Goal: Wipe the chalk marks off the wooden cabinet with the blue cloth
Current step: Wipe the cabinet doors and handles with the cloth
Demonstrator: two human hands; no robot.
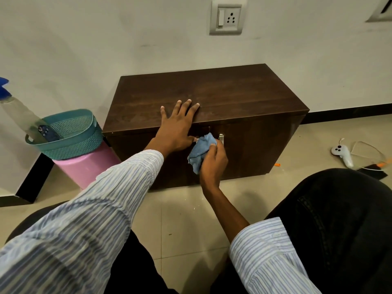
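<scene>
We've got the blue cloth [202,151] bunched in our right hand [213,164], fingers curled round it, pressed on the wooden cabinet [212,92] front just under its top edge. It's soft and light, so wadding works. Left hand [177,126] lies flat, fingers straight, on the top's front edge.

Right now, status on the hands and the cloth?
Left hand flat on cabinet top. Right hand grips blue cloth against cabinet front, by metal handle. Nothing blocking.

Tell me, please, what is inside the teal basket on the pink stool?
Inside the teal basket a spray bottle leans out over its rim, and a dark blue phone lies beside it. The basket's wall hides its bottom.
</scene>
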